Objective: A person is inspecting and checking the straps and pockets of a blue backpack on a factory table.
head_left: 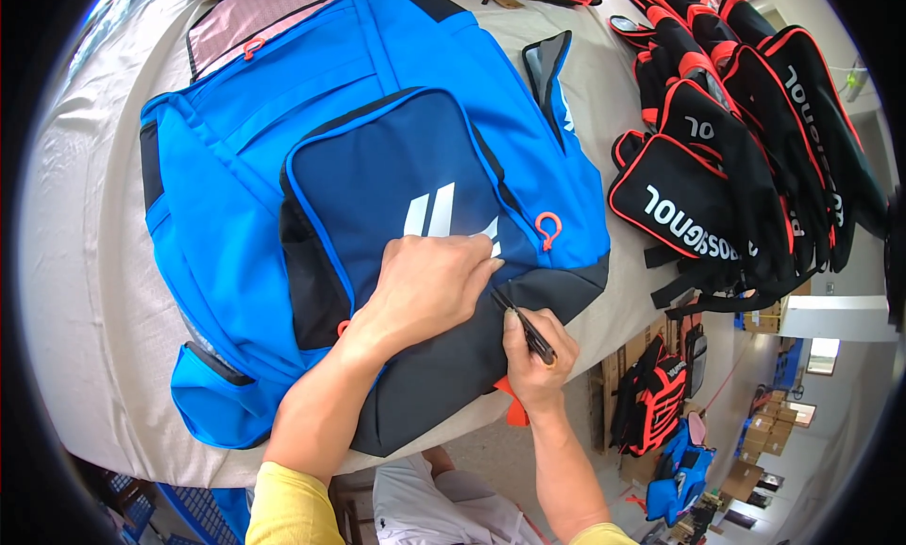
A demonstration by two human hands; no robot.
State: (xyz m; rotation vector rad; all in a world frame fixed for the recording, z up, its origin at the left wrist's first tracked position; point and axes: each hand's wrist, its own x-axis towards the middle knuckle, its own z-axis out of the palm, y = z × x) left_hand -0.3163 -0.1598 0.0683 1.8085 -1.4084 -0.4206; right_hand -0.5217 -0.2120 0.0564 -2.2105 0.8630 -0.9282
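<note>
On the cloth-covered table (104,262), a blue backpack (217,215) is laid by the near edge. Its navy pocket (377,167) is covered low down by the left hand (429,283), fingertips pressed together; anything pinched cannot be made out. By the right hand (541,375), a slim dark tool (534,335) is gripped; fabric is best kept taut, the tip angled clear.

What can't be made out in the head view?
All head view:
- White print: partly hidden by the left hand.
- Left hand's grip: its own back hides whether it pinches fabric.
- Dark tool: handle partly covered by the right hand; tip too small to read.
- Blue backpack: top cut off by the upper edge; underside hidden by its body.
</note>
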